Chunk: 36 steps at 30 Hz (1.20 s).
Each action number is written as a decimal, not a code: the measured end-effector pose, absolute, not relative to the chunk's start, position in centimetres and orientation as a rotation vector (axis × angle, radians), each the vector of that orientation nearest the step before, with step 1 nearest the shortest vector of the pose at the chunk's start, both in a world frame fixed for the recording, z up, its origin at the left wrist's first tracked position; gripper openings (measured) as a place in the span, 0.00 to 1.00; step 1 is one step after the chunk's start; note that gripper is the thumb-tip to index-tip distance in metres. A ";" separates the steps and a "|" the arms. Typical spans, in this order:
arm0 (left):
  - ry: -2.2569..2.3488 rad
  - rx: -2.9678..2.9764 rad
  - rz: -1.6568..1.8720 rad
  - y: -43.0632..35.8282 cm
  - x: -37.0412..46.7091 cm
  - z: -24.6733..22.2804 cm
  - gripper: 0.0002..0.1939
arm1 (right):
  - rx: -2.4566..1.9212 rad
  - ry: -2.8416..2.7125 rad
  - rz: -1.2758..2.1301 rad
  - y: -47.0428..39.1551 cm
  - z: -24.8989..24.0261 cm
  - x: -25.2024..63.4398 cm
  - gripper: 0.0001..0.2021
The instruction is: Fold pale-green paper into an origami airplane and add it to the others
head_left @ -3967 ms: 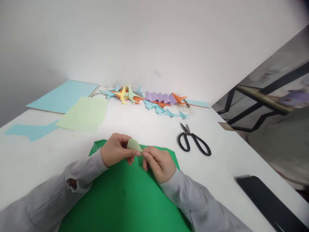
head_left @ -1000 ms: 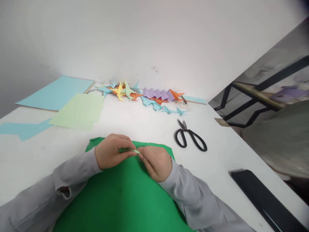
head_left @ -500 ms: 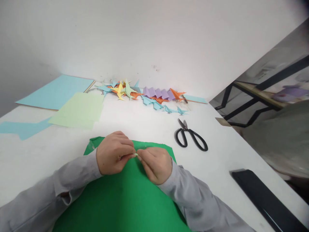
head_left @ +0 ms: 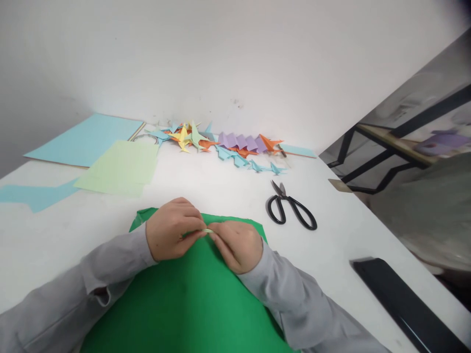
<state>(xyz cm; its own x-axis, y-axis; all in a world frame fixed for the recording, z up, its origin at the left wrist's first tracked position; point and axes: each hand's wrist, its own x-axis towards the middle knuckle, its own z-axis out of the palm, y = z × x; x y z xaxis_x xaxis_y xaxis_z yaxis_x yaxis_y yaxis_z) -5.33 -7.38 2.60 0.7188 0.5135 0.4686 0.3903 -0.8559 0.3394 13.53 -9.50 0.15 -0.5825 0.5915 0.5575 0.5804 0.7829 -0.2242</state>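
Observation:
Between my fingertips is a small, narrow piece of folded pale green paper (head_left: 209, 231), mostly hidden by the fingers. My left hand (head_left: 175, 229) pinches its left end and my right hand (head_left: 237, 245) pinches its right end. Both hands are closed and nearly meet over a green mat (head_left: 187, 299) that reaches toward me. Light green paper sheets (head_left: 119, 166) lie beyond my left hand. A pair of black-handled scissors (head_left: 290, 203) rests past my right hand, its blades apart.
Along the wall lie several folded paper figures (head_left: 193, 137) and a purple pleated paper strip (head_left: 243, 142). Blue sheets (head_left: 88, 139) are stacked at the back left, with a blue offcut (head_left: 40, 194) nearer. A long black object (head_left: 405, 304) lies at right.
Both hands have risen slightly, away from me. A little more of the pale green paper shows between the fingertips. The other things have stayed in place.

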 end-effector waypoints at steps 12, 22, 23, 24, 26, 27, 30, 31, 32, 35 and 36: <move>0.715 2.744 0.869 -7.0 -5.4 2.2 0.08 | -0.830 -2.300 -0.003 -8.8 -0.9 14.0 0.09; 0.699 2.729 0.831 -7.3 -5.1 2.6 0.10 | -0.767 -2.302 0.129 -9.1 -0.3 13.8 0.09; 0.699 2.722 0.832 -7.4 -5.1 2.6 0.10 | -0.759 -2.294 0.130 -9.1 -0.1 13.8 0.09; 0.697 2.714 0.834 -7.4 -5.1 2.7 0.10 | -0.754 -2.289 0.131 -9.2 0.0 13.8 0.09; 0.701 2.700 0.819 -7.5 -5.0 2.8 0.10 | -0.724 -2.290 0.127 -9.3 0.1 13.8 0.09; 0.698 2.697 0.814 -7.6 -5.0 2.9 0.10 | -0.706 -2.291 0.117 -9.3 0.2 13.8 0.09; 0.691 2.711 0.801 -7.6 -5.1 2.9 0.10 | -0.673 -2.285 0.094 -9.2 0.1 13.8 0.10; 0.688 2.721 0.807 -7.6 -5.1 2.8 0.10 | -0.683 -2.284 0.107 -9.1 0.1 13.8 0.10; 0.688 2.731 0.817 -7.5 -5.2 2.7 0.10 | -0.703 -2.282 0.135 -9.1 0.1 13.8 0.10; 0.702 2.763 0.848 -7.3 -5.4 2.4 0.10 | -0.788 -2.261 0.218 -9.1 0.0 13.9 0.08; 0.710 2.770 0.857 -7.2 -5.5 2.3 0.09 | -0.809 -2.249 0.219 -9.1 0.0 13.9 0.07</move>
<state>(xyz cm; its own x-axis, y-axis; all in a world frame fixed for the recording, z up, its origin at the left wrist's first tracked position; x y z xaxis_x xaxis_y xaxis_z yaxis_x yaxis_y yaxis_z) -5.52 -7.19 2.35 0.7237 0.4834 0.4926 0.3939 -0.8754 0.2803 13.93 -9.07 0.03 -0.5397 0.6104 0.5797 0.4873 0.7881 -0.3761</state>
